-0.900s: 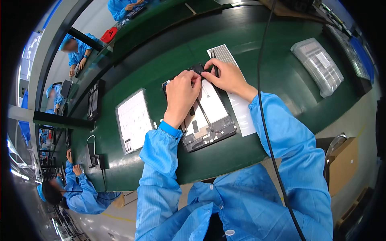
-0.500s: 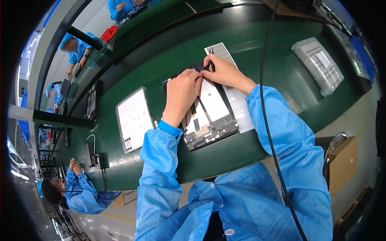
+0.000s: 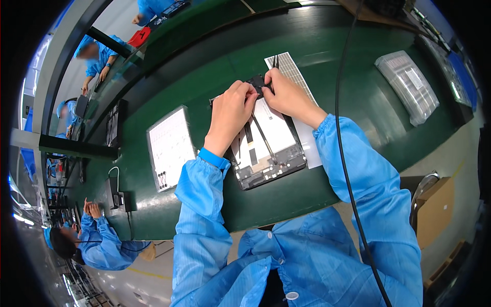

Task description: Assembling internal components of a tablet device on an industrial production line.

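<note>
A tablet-like device (image 3: pixel 261 134) lies opened in front of me, with a white inner panel, a black frame and small circuit parts at its near end. Over its far edge, my left hand (image 3: pixel 230 113) is closed in a pinch; what its fingertips hold is hidden. My right hand (image 3: pixel 289 98) meets it there, fingers bent against a black part (image 3: pixel 257 82) at the far end. Slim black tweezers (image 3: pixel 276 62) are tucked in that right hand, their tips pointing away from me. Beneath the right wrist, a white sheet of gridded strips (image 3: pixel 295 71) reaches out past the device.
Left of the device is a plastic-covered white sheet (image 3: pixel 171 146) with small black pieces. A wrapped bundle (image 3: pixel 407 87) rests at the right. A black cable (image 3: pixel 339 112) hangs before my right arm. Co-workers in blue sit along the left; a black box (image 3: pixel 116 194) stands near one.
My right hand has shifted slightly right and down at the device's far end, and the tweezers' tips now show above it. The left hand keeps its pinch nearby.
</note>
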The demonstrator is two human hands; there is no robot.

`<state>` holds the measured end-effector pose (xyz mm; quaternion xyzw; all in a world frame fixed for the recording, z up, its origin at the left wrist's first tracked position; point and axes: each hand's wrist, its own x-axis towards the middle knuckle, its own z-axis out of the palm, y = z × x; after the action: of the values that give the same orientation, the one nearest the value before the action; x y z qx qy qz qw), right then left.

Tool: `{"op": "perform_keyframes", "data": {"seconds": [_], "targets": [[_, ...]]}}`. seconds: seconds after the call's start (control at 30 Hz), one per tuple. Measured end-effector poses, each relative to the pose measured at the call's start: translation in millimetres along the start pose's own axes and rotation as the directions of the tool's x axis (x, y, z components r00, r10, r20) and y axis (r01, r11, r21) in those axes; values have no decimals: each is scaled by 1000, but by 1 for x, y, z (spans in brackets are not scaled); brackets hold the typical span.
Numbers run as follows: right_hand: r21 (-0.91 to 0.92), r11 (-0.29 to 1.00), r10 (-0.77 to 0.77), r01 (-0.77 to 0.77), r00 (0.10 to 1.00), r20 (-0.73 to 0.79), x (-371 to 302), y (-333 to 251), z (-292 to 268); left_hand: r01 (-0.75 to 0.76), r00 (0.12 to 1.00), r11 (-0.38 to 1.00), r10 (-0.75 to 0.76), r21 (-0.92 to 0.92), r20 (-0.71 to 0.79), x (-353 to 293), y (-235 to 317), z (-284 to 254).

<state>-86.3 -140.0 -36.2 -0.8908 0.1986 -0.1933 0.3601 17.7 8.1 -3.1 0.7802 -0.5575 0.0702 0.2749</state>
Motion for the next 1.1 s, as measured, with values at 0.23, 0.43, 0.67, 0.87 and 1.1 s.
{"op": "perform_keyframes", "data": {"seconds": [0.23, 0.43, 0.67, 0.87, 1.1], "targets": [[85, 996, -30, 31, 999, -11, 2, 10, 3, 54, 999, 998, -54, -15, -4, 4, -3, 6], [3, 996, -85, 86, 995, -54, -6, -8, -23, 143, 989, 990, -143, 21, 43, 13, 1, 8], [340, 933, -27, 115, 967, -253, -25, 38, -79, -286, 955, 943, 295, -168, 35, 3, 31, -2], [211, 957, -218, 200, 974, 67, -58, 62, -96, -212, 974, 977, 213, -28, 70, 0, 42, 51], [-59, 928, -354, 369, 919, 175, -53, 76, -102, -114, 966, 989, 132, -92, 223, 10, 54, 47]]}}
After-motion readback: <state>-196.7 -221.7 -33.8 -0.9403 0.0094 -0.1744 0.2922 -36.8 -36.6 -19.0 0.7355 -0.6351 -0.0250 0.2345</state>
